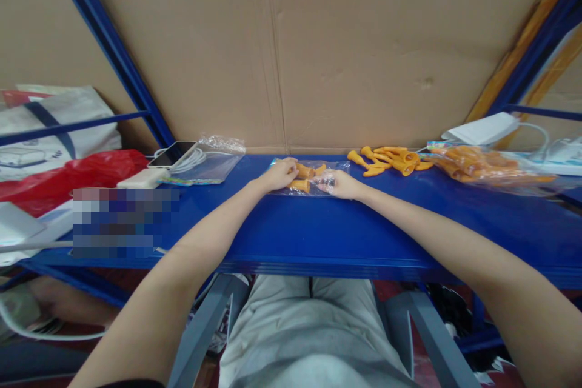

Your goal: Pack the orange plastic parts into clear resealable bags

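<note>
A clear plastic bag (334, 166) lies on the blue tabletop in front of me, with a few orange horn-shaped pieces (305, 171) in it or on it; I cannot tell which for each. My left hand (280, 174) has its fingers curled over the bag's left end, against the orange pieces. At the bag's right side my right hand (342, 185) is closed on the film. Something dark shows by its fingers, too small to name. Right of the bag lies a loose pile of similar orange pieces (402, 163).
A filled clear bag of orange pieces (477, 163) lies at the right. On the left are a flat plastic bag (213, 168), a phone (173, 154) with a white cable, and a red plastic bag (100, 173). Blue frame posts (113, 48) and a cardboard wall (318, 54) enclose the back.
</note>
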The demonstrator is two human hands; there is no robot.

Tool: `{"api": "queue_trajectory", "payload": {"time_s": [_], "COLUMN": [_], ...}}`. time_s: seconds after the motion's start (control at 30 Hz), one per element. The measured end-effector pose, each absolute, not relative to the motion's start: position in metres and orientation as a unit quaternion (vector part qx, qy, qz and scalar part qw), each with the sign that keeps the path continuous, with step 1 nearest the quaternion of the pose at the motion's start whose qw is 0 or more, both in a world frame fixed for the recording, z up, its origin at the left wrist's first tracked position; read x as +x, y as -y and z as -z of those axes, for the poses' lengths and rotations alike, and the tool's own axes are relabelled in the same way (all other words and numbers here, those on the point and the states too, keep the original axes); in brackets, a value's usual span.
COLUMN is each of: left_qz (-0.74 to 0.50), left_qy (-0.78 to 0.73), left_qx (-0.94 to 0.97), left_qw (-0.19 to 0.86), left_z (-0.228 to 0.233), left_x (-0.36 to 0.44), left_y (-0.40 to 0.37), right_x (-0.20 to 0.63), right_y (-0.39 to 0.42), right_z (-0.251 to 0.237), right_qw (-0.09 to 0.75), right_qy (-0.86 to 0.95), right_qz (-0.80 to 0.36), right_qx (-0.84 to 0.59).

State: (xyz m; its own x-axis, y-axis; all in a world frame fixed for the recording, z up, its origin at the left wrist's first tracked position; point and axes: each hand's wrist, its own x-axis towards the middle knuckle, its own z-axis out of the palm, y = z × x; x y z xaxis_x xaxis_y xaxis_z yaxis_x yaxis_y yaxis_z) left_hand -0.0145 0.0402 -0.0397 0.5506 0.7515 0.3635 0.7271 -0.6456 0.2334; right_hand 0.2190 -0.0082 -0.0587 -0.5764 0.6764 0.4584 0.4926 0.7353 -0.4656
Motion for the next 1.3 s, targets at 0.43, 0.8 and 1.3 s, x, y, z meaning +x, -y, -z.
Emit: {"api": "queue_trajectory", "payload": {"time_s": [0.43, 0.8, 1.3], "left_qz": [-0.248, -0.243, -0.263], "left_qy": [-0.37, -0.371, -0.388], "left_qx": [0.893, 0.893, 0.877], "left_qw": [0.068, 0.077, 0.104], "left_z": [0.036, 0.047, 0.049], "left_x": [-0.009, -0.007, -0.006], "left_y": [-0.034, -0.041, -0.04], "right_x": [0.218, 0.217, 0.216], "right_y": [0.002, 0.002, 0.002], "right_z": [0.057, 0.057, 0.059], "right_qw": [0.283, 0.281, 0.328], "right_qy": [0.876, 0.864, 0.821], "right_qz": [-0.201, -0.202, -0.154], "right_qx": [-0.335, -0.365, -0.441]}}
